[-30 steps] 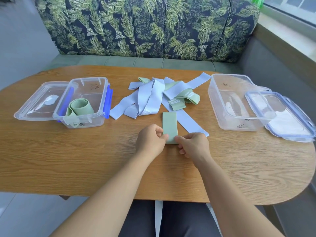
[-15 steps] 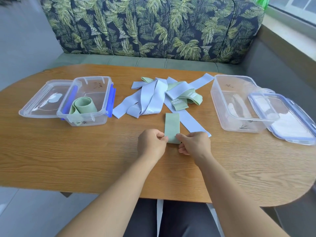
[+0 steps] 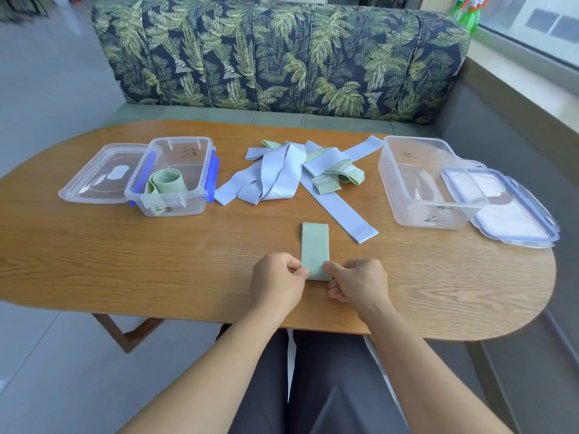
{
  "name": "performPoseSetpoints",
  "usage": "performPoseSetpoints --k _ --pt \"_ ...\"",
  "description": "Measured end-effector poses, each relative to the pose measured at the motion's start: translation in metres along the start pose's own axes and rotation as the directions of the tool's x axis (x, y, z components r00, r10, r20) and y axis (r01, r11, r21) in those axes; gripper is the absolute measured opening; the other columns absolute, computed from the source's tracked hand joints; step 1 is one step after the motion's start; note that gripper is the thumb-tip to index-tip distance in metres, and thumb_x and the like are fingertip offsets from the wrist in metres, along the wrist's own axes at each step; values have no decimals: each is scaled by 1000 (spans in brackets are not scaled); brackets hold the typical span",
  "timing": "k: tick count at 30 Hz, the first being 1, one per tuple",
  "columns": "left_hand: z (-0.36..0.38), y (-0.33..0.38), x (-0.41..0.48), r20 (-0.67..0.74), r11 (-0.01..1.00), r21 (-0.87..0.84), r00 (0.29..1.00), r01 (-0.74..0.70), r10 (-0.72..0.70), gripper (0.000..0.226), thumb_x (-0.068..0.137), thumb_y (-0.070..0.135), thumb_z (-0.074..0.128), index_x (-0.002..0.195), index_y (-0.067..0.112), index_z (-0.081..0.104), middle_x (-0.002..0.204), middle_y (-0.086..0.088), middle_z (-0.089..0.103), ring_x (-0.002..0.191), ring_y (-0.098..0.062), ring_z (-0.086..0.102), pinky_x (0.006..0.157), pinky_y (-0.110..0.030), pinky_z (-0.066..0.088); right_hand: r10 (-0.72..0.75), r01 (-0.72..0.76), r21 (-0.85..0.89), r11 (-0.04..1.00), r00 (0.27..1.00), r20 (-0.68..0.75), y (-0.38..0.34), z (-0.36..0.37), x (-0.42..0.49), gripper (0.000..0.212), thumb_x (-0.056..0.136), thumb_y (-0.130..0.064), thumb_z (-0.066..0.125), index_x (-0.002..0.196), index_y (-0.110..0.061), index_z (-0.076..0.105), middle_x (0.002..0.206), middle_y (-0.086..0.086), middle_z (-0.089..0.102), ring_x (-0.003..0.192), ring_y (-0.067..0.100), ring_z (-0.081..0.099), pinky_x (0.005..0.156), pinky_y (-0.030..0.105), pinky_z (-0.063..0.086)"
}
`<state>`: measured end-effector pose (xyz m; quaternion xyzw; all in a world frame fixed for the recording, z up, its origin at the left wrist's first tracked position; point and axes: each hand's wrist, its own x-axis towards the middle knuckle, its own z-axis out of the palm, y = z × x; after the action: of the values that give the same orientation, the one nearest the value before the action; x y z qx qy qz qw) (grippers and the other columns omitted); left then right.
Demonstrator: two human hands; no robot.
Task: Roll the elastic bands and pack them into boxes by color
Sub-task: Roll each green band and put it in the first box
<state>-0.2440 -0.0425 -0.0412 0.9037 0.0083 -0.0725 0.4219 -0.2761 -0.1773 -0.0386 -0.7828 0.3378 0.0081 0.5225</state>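
The flat sage-green elastic fabric band (image 3: 315,245) lies on the oval wooden counter (image 3: 125,261), near its front edge, running away toward 12 o'clock. The left hand (image 3: 277,281) pinches its near end at the 9 o'clock edge, and the right hand (image 3: 360,283) pinches it at the 3 o'clock edge. It looks light, limp and springy, so the roll should start tight at that near end and stay pinched, or it may spring open before reaching the clear plastic box with blue clasps (image 3: 191,205) at 10 o'clock.

marks (image 3: 165,209) on both boxes (image 3: 404,198) are unreadable
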Motion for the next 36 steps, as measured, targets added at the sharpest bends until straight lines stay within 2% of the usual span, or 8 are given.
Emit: performPoseSetpoints --k 9,14,19,25,27,29,32,36 --pt "0 1 3 16 1000 7 1000 10 -10 17 87 28 69 102 19 71 85 12 63 87 -10 64 78 -25 51 6 -8 -100 995 1000 -15 -9 2 8 30 85 -36 70 78 -6 69 54 3 69 61 21 72 74 47 61" --pt "2 6 7 34 993 30 993 -110 109 27 86 30 69 113 25 64 106 11 63 96 -7 60 84 -27 51 13 -15 -145 989 1000 -18 -13 1 15 35 84 -36 70 78 -1 70 53 3 68 56 20 69 72 45 61" --pt "4 14 14 62 983 86 986 -160 155 9 88 33 66 96 28 67 104 9 62 91 -9 57 75 -28 49 7 -8 -204 979 1000 -4 -16 1 19 41 86 -41 66 64 -6 68 55 5 70 62 23 71 71 41 62" --pt "-1 18 28 149 990 91 984 -110 95 8 85 33 69 79 29 67 88 12 68 86 -11 63 78 -31 54 -25 24 -66 998 999 -22 -8 -8 19 39 89 -39 65 72 -4 69 58 4 70 55 18 66 68 43 59" --pt "-2 20 34 170 989 107 982 -97 78 11 84 33 70 76 29 66 88 12 68 87 -12 64 78 -31 54 -65 64 -21 998 997 -34 -4 -10 16 27 85 -35 68 72 -11 70 63 2 71 64 18 67 72 43 58" --pt "-2 21 39 183 993 98 982 -72 53 13 83 33 72 72 28 66 86 12 69 87 -13 65 80 -34 55 -92 92 -25 995 996 -11 -3 -9 15 15 82 -31 72 82 -17 73 74 -1 72 75 18 67 76 42 58" --pt "-2 22 44 193 994 90 980 -55 36 15 82 35 73 71 26 67 82 11 69 86 -15 66 82 -37 55 -80 80 -23 997 997 20 -2 -5 14 22 79 -27 75 97 -15 72 85 0 71 79 17 64 79 40 57" --pt "-1 22 48 181 995 86 983 -41 25 17 83 38 71 77 22 70 84 7 70 84 -16 66 80 -38 56 -55 55 -14 998 998 6 -4 2 18 20 82 -27 75 98 -16 71 85 1 70 77 17 62 79 39 57"
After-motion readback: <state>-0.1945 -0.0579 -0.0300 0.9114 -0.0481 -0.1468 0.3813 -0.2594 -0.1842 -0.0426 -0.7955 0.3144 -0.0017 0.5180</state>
